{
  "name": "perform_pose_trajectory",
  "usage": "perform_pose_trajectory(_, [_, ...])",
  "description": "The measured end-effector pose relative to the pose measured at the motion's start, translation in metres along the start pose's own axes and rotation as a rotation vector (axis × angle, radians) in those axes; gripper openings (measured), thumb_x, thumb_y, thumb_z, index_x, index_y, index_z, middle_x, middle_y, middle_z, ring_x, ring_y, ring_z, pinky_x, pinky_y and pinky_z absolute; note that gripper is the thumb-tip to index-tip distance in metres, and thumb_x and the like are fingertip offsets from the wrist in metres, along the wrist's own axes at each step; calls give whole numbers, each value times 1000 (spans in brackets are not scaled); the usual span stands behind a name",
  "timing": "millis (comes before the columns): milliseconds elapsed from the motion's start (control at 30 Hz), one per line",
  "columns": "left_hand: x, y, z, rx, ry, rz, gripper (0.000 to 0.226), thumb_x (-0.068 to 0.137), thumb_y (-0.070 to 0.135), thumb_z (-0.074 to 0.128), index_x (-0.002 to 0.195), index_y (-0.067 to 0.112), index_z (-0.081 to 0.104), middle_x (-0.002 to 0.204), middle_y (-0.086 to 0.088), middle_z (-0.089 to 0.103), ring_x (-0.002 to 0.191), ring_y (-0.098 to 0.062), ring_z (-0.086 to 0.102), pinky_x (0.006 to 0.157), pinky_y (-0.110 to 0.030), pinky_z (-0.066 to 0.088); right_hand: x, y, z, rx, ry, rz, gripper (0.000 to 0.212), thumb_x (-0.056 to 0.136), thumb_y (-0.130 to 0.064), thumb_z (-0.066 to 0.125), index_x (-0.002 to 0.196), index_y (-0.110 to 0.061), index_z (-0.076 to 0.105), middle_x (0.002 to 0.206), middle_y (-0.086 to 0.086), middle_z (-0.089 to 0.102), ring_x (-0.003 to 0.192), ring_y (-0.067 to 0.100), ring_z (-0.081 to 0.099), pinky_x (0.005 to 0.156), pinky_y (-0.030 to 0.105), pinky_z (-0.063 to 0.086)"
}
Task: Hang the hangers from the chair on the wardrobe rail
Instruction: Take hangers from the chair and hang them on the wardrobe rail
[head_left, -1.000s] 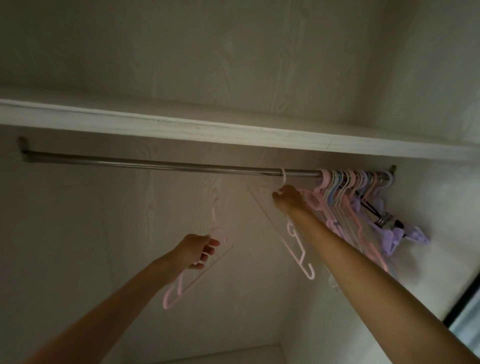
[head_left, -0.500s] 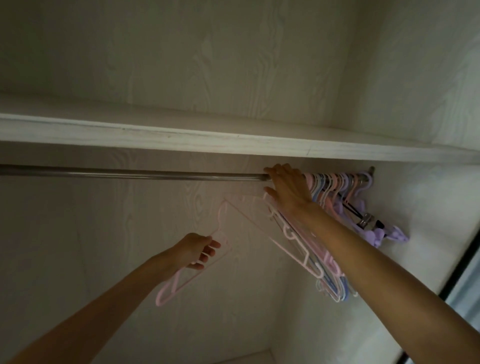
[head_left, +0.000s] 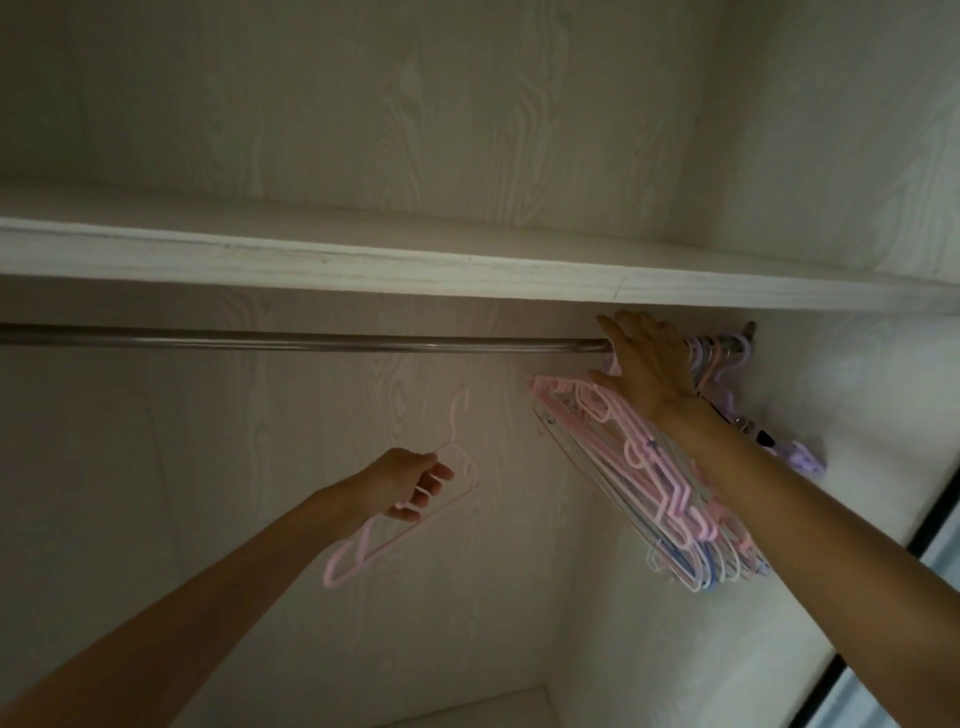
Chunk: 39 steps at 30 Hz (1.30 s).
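Left hand (head_left: 400, 480) grips pink hanger (head_left: 395, 512) below the rail (head_left: 311, 344)

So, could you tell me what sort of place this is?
Most likely the inside of a wardrobe: a metal rail under a white shelf, with plastic hangers bunched at its right end.

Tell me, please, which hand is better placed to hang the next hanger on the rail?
Left. The left hand already grips a pink hanger below the bare rail; the right hand is pressed flat against the hung hangers.
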<state>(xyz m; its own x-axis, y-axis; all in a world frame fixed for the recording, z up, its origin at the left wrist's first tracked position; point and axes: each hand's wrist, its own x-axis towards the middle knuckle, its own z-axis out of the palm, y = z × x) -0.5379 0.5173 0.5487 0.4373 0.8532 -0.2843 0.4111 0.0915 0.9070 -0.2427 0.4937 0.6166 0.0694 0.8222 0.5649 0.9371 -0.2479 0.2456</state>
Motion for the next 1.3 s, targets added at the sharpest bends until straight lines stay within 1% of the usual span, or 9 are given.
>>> perform_pose_trajectory(100, [-10, 2, 7, -109, 8, 21, 35, 100, 19, 31, 76, 15, 56, 72, 0, 52, 59, -12, 46, 53, -23, 42, -27, -42, -9, 336, 139, -14, 49, 91, -53, 39, 109, -13, 62, 105, 9, 66, 97, 28, 61, 81, 38, 49])
perform_pose_trajectory(267, [-33, -10, 43, -13, -161, 167, 27, 102, 24, 26, 91, 14, 48, 75, 2, 47, 60, -10, 45, 54, -20, 41, -77, -120, -29, 1001, -843, 258, 59, 94, -57, 33, 108, -12, 67, 104, 1, 69, 98, 17, 63, 87, 28, 48])
perform_pose_trajectory(400, [-40, -17, 66, 23, -136, 295, 24, 102, 29, 24, 99, 15, 44, 73, 3, 43, 60, -8, 43, 54, -20, 39, -97, -132, -25, 1209, -828, 403, 40, 90, -50, 51, 97, -14, 67, 88, 1, 70, 90, 15, 66, 89, 30, 51])
perform_pose_trajectory(500, [-37, -18, 72, 137, -183, 315, 21, 102, 25, 31, 105, 16, 50, 73, 4, 48, 65, -9, 47, 57, -21, 40, -103, -131, -24, 1310, -736, 544, 22, 90, -32, 58, 90, -11, 64, 78, 4, 65, 73, 14, 62, 68, 21, 53])
perform_pose_trajectory(633, [-38, 3, 54, 248, -111, 345, 31, 97, 34, 40, 87, 23, 68, 90, 4, 68, 81, -13, 62, 67, -24, 48, -97, -119, -28, 1225, -590, 516, 32, 99, -24, 40, 88, -4, 62, 75, 12, 66, 61, 19, 64, 61, 26, 54])
perform_pose_trajectory(700, [-36, 23, 37, 315, 175, 486, 26, 95, 35, 45, 90, 28, 69, 99, 5, 71, 85, -13, 65, 77, -27, 50, -84, -106, -32, 1172, -533, 512, 37, 102, -27, 33, 81, -7, 56, 59, 6, 63, 42, 11, 58, 46, 18, 49])
perform_pose_trajectory(800, [-18, 49, 11, 757, 652, 733, 35, 95, 32, 45, 130, 29, 50, 132, 5, 54, 118, -17, 53, 96, -32, 44, -55, -84, -34, 855, -433, 374, 28, 101, -25, 34, 83, -13, 51, 48, -2, 62, 40, 8, 55, 42, 14, 42])
perform_pose_trajectory(967, [21, 56, -2, 1118, 686, 630, 61, 96, 26, 42, 150, 19, 13, 156, -1, 20, 143, -20, 19, 117, -37, 14, -16, -75, -27, 391, -385, 273, 21, 96, -15, 43, 108, -4, 56, 100, 13, 70, 91, 28, 67, 70, 29, 45])
perform_pose_trajectory(1300, [23, 48, 1, 1183, 721, 613, 63, 96, 24, 41, 150, 20, 9, 156, 1, 16, 145, -20, 13, 118, -40, 9, -10, -84, 12, 363, -435, 338, 34, 96, -19, 42, 126, -4, 49, 119, 14, 62, 105, 29, 62, 88, 36, 50])
